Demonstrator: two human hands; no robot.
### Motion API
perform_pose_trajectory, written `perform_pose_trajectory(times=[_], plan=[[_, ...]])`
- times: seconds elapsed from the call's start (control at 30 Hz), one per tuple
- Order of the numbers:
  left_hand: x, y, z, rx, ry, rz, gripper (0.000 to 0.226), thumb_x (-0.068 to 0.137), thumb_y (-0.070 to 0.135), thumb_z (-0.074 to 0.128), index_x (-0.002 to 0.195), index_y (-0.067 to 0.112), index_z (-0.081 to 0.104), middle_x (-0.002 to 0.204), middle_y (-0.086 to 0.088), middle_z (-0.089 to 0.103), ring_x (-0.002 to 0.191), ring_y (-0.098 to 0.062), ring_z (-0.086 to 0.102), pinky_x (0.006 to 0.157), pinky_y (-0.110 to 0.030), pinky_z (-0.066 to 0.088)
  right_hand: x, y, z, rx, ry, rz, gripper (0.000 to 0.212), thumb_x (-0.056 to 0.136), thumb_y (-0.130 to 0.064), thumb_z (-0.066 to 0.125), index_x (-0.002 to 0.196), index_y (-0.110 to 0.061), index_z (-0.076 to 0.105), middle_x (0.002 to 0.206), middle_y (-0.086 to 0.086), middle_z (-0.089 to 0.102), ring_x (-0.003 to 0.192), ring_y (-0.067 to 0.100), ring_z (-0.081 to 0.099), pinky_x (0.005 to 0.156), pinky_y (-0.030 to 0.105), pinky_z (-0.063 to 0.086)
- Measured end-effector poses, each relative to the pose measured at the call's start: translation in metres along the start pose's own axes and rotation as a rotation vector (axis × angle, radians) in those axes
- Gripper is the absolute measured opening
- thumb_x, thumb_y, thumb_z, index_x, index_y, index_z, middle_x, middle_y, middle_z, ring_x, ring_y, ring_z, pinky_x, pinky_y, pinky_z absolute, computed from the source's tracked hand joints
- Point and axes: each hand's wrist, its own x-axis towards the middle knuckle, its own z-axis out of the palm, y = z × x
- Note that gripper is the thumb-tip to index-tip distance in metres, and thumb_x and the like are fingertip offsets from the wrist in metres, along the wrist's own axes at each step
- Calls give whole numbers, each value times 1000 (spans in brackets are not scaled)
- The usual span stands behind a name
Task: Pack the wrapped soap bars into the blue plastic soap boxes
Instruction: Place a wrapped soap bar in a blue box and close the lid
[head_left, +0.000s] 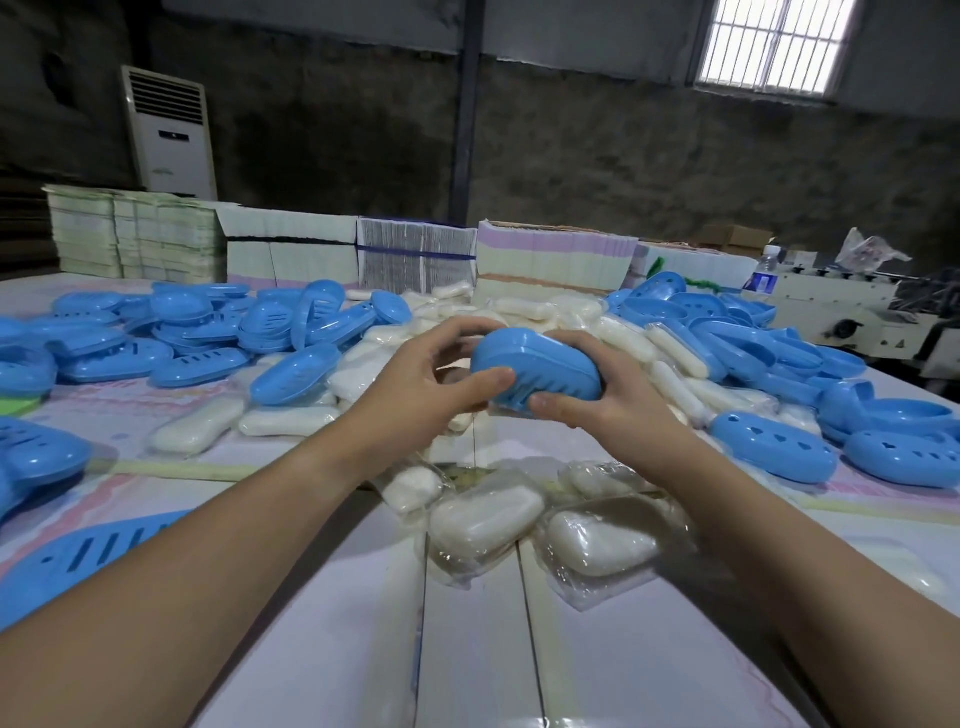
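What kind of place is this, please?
Probably a small packing workshop: heaps of blue soap boxes and wrapped soap bars cover the table, with bundled stacks of flat cartons behind.

Two hands (415, 384), dozens of boxes (537, 369), soaps (485, 519).

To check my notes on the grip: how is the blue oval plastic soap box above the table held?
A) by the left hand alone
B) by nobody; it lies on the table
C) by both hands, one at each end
C: the left hand and right hand both grip the blue oval plastic soap box, one at each end.
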Motion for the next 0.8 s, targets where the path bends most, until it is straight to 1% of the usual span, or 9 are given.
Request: perform_pose_trajectory(times=[0.07, 0.13, 0.27, 0.37, 0.43, 0.53, 0.63, 0.7, 0.8], plan=[[1, -1, 15, -237, 109, -146, 41, 89, 26, 71, 127, 26, 56, 116, -3, 73, 96, -17, 74, 78, -28, 60, 1, 0, 6, 36, 108, -40, 44, 79, -13, 81, 111, -38, 62, 95, -23, 66, 82, -3, 63, 66, 10, 48], [0, -1, 30, -440, 154, -264, 45, 92, 27, 68, 133, 21, 51, 113, -6, 75, 97, -21, 75, 78, -28, 61, 1, 2, 13, -2, 174, -64, 47, 79, -14, 80, 114, -39, 61, 100, -21, 67, 88, 0, 64, 71, 11, 49], [2, 3, 42, -648, 279, -277, 47, 97, 21, 64, 139, 16, 45, 123, -15, 68, 101, -27, 74, 71, -26, 61, 2, 6, 26, -27, 220, -24, 52, 78, -20, 80, 122, -40, 59, 107, -17, 65, 95, 3, 63, 75, 12, 48], [3, 5, 41, -719, 428, -301, 54, 92, 19, 71, 136, 22, 39, 113, -11, 68, 89, -22, 76, 66, -25, 61, 3, 2, 32, -11, 183, -17, 53, 81, -24, 77, 124, -46, 56, 110, -23, 63, 100, 1, 62, 78, 12, 48], [4, 6, 40, -756, 493, -312, 53, 90, 19, 74, 132, 21, 43, 109, -8, 68, 77, -18, 77, 64, -25, 61, 3, -2, 36, 4, 163, -2, 52, 83, -28, 73, 126, -50, 53, 115, -26, 61, 104, -1, 61, 80, 10, 48], [5, 5, 41, -733, 492, -307, 37, 93, 22, 71, 124, 20, 51, 95, -3, 75, 73, -19, 77, 63, -27, 61, 3, -8, 39, 51, 128, 43, 42, 89, -38, 64, 124, -57, 50, 112, -39, 57, 103, -9, 58, 76, 9, 47], [4, 2, 44, -614, 440, -317, 18, 99, 27, 62, 114, 31, 53, 76, 10, 77, 71, -16, 76, 68, -39, 64, 3, -8, 39, 92, 106, 87, 36, 97, -43, 55, 130, -55, 50, 114, -46, 53, 107, -14, 55, 82, 14, 48], [3, 1, 46, -610, 413, -310, 16, 101, 26, 58, 113, 36, 52, 87, 5, 76, 72, -19, 75, 75, -48, 63, 4, -9, 39, 129, 117, 113, 36, 99, -40, 53, 133, -51, 51, 118, -42, 54, 106, -12, 57, 81, 13, 48], [2, 1, 48, -621, 402, -283, 18, 102, 22, 55, 116, 33, 53, 105, -5, 71, 76, -26, 75, 73, -48, 63, 5, -11, 39, 181, 146, 140, 31, 99, -37, 54, 127, -49, 56, 118, -31, 59, 98, -10, 61, 71, 8, 48]])
